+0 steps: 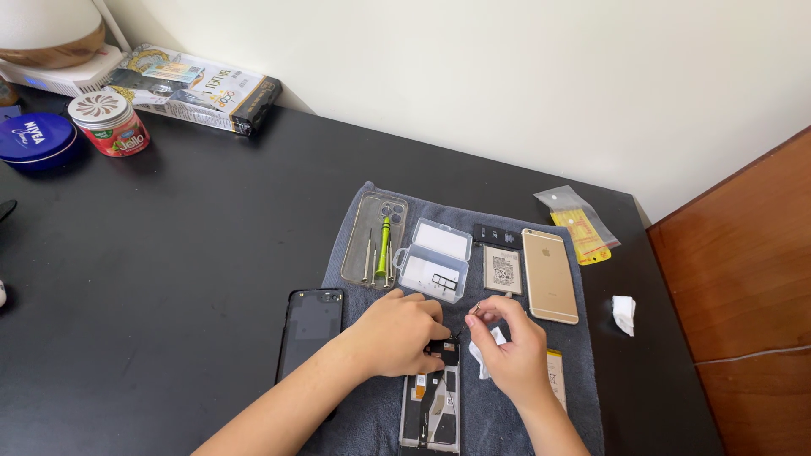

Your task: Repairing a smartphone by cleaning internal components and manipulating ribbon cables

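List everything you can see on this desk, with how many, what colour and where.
Opened phone: one, dark insides showing, near edge of the towel, under both hands.
Grey towel: one, mid-desk.
Gold phone: one, right side of towel.
Clear phone case: one, towel's left, holding a green screwdriver.
Clear plastic box: one, open, centre of towel.
Black back cover: one, left of towel.
Plastic bag: one, clear with yellow, far right.
White wad: one, right of towel.
Blue tin: one, far left.
Red jar: one, beside the tin.
Left hand: on the opened phone's top.
Right hand: fingertips pinched; any small part is too tiny to tell.
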